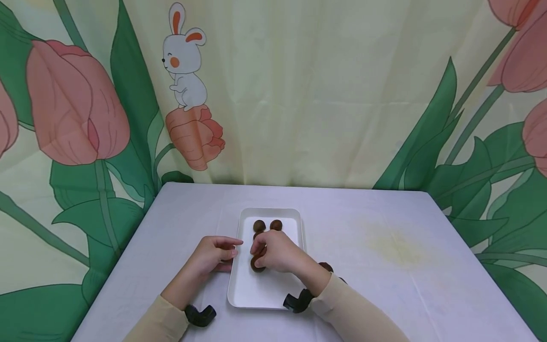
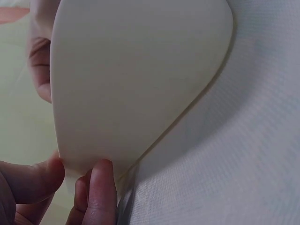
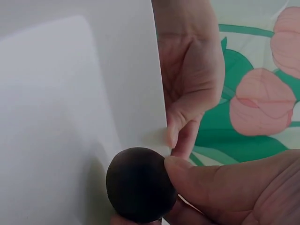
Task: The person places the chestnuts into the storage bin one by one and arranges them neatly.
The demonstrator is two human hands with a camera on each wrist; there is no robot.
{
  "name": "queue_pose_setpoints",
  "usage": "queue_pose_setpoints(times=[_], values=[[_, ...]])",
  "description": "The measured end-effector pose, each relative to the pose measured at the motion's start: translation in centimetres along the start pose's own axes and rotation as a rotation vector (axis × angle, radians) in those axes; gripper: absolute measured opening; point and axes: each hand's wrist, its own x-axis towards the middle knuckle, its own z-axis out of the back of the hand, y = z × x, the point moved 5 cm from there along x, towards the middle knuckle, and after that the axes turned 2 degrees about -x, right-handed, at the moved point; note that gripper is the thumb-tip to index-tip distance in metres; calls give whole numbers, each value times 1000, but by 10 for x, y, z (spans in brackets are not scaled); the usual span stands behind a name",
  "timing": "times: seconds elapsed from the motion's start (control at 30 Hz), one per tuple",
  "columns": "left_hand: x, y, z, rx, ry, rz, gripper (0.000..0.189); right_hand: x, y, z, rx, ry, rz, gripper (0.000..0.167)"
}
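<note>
My right hand (image 1: 279,251) reaches over the white tray (image 1: 265,294) and pinches a smooth, dark brown round piece (image 3: 140,185) between thumb and fingers. In the right wrist view it is close to the tray wall. Two similar brown round pieces (image 1: 267,225) sit side by side near the tray's far end, and another, partly hidden, shows behind my right fingers. At the tray's left side is my left hand (image 1: 215,254), its fingers extended. The left fingertips (image 2: 101,187) touch the outside of the tray wall.
More dark brown pieces (image 1: 326,267) lie right of the tray, partly hidden by my right forearm. Black curved wrist mounts (image 1: 201,316) stick out at both cuffs. A white cloth covers the table (image 1: 363,218); a printed curtain (image 1: 299,95) hangs behind it.
</note>
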Motion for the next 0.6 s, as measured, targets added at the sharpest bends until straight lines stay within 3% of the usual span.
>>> queue_pose_setpoints(times=[0.6], values=[[-2, -1, -1, -7, 5, -4, 32, -2, 4, 1, -96, -22, 0, 21]])
